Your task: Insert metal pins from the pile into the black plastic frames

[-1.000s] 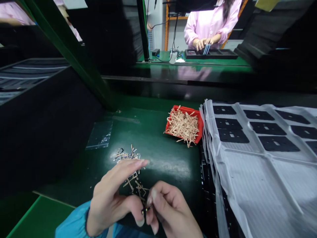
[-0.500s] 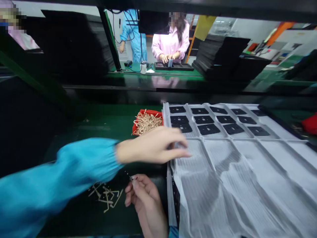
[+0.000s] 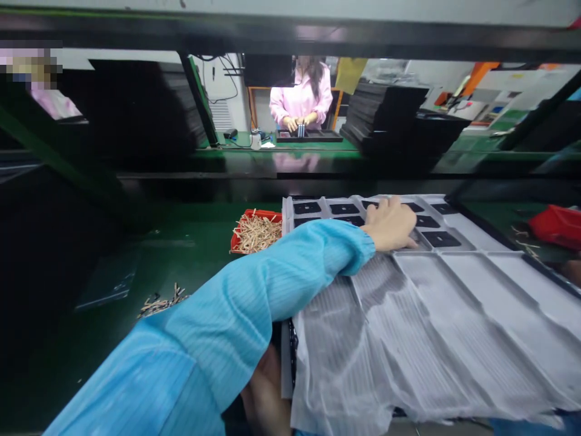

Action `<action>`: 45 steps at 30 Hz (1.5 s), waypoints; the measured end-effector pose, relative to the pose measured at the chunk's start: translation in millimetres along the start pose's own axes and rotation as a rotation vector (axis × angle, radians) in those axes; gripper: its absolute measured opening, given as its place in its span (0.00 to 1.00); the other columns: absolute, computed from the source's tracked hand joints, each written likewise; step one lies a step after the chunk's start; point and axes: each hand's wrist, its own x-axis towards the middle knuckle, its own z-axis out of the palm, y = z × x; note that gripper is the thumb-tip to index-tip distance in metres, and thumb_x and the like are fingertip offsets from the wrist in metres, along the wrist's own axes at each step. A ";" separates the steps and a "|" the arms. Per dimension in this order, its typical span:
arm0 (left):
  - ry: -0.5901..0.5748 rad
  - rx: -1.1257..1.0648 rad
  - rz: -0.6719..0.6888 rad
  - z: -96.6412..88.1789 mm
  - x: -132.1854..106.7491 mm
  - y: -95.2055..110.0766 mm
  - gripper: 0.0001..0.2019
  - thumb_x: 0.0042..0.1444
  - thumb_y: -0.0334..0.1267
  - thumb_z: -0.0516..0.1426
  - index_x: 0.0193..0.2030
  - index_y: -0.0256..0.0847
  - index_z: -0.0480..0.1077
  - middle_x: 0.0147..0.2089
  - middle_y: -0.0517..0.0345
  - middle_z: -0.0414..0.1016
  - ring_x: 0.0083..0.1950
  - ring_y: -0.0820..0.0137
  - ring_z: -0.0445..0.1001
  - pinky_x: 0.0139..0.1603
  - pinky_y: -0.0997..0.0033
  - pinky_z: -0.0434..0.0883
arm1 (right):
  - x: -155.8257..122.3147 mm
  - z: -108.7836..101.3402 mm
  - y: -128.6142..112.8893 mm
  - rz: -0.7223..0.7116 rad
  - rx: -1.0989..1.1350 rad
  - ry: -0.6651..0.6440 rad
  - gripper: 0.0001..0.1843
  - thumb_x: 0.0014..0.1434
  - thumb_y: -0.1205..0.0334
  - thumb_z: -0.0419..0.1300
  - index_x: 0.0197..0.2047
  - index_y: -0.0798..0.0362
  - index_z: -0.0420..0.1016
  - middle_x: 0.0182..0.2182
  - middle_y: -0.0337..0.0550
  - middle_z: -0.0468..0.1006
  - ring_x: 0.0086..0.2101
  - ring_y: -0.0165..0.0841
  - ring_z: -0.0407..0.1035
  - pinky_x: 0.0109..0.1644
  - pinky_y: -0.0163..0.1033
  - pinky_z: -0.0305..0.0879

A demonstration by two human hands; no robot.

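Right hand [image 3: 265, 393], nearest, lies mostly hidden beneath the blue sleeve [image 3: 236, 303]; its grip cannot be told. Left hand [image 3: 390, 227], open with fingers spread, now rests farther along the white formed tray [image 3: 454, 315], among black pads [image 3: 441, 239].

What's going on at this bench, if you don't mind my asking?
A person in a blue sleeve is reaching across, with their left hand resting on a white plastic tray holding black pads. Their right forearm lies low, mostly hidden beneath that sleeve. A red bin of tan strips sits beside the tray on the green bench. Farther off, a co-worker in pink works at a black tray.
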 end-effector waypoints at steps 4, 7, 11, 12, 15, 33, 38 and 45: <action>0.021 -0.016 0.007 1.6 -0.6 3.9 0.19 0.69 0.46 0.62 0.62 0.40 0.73 0.66 0.45 0.73 0.64 0.53 0.75 0.62 0.44 0.75 | -0.7 -3.2 0.8 0.009 -0.015 0.014 0.28 0.45 0.45 0.81 0.46 0.45 0.81 0.45 0.39 0.88 0.47 0.36 0.83 0.49 0.38 0.78; 0.024 -0.045 0.030 -14.0 -12.3 -4.5 0.22 0.66 0.51 0.64 0.58 0.36 0.74 0.64 0.44 0.75 0.65 0.52 0.73 0.63 0.51 0.73 | -0.5 -8.4 3.9 0.017 -0.061 0.001 0.27 0.48 0.43 0.79 0.44 0.49 0.79 0.35 0.40 0.86 0.30 0.32 0.80 0.34 0.36 0.74; 0.010 -0.050 0.001 -49.2 -68.0 -49.0 0.18 0.66 0.49 0.64 0.53 0.37 0.73 0.58 0.48 0.75 0.61 0.50 0.77 0.60 0.58 0.73 | -1.2 -9.1 7.1 0.014 -0.097 0.003 0.28 0.53 0.37 0.75 0.40 0.53 0.77 0.27 0.38 0.81 0.21 0.26 0.70 0.28 0.33 0.66; -0.022 -0.035 -0.005 -56.0 -86.0 -63.2 0.18 0.62 0.47 0.68 0.50 0.36 0.73 0.55 0.47 0.76 0.58 0.50 0.78 0.58 0.57 0.73 | -1.9 -7.4 7.4 0.014 -0.100 0.006 0.28 0.54 0.37 0.74 0.41 0.53 0.76 0.28 0.39 0.81 0.21 0.25 0.70 0.28 0.32 0.65; -0.103 0.030 -0.052 -63.7 -132.5 -95.1 0.16 0.59 0.42 0.70 0.44 0.34 0.73 0.50 0.43 0.76 0.53 0.50 0.76 0.54 0.56 0.73 | -5.0 -0.9 6.4 0.019 -0.105 0.007 0.27 0.55 0.38 0.74 0.41 0.54 0.76 0.28 0.39 0.80 0.22 0.25 0.70 0.29 0.31 0.63; -0.033 0.021 -0.207 -38.4 -151.1 -101.4 0.18 0.63 0.46 0.68 0.49 0.34 0.72 0.59 0.39 0.69 0.63 0.44 0.65 0.60 0.42 0.66 | -8.8 -4.5 -6.9 0.025 -0.184 -0.040 0.22 0.60 0.43 0.72 0.42 0.54 0.77 0.30 0.41 0.81 0.25 0.27 0.73 0.33 0.34 0.66; -0.043 -0.079 -0.199 -41.2 -142.5 -103.6 0.16 0.56 0.39 0.72 0.36 0.34 0.69 0.58 0.36 0.69 0.64 0.40 0.64 0.60 0.42 0.66 | -11.8 -3.2 -10.5 0.018 -0.207 -0.017 0.22 0.60 0.44 0.73 0.43 0.54 0.77 0.31 0.40 0.81 0.26 0.26 0.73 0.35 0.34 0.66; 0.166 -0.442 -0.219 -28.8 -148.8 -119.7 0.17 0.60 0.38 0.69 0.35 0.42 0.62 0.42 0.54 0.74 0.50 0.56 0.76 0.51 0.53 0.75 | -9.4 -4.4 -11.0 0.001 -0.234 -0.004 0.23 0.58 0.42 0.73 0.41 0.53 0.76 0.30 0.40 0.81 0.25 0.26 0.71 0.34 0.33 0.63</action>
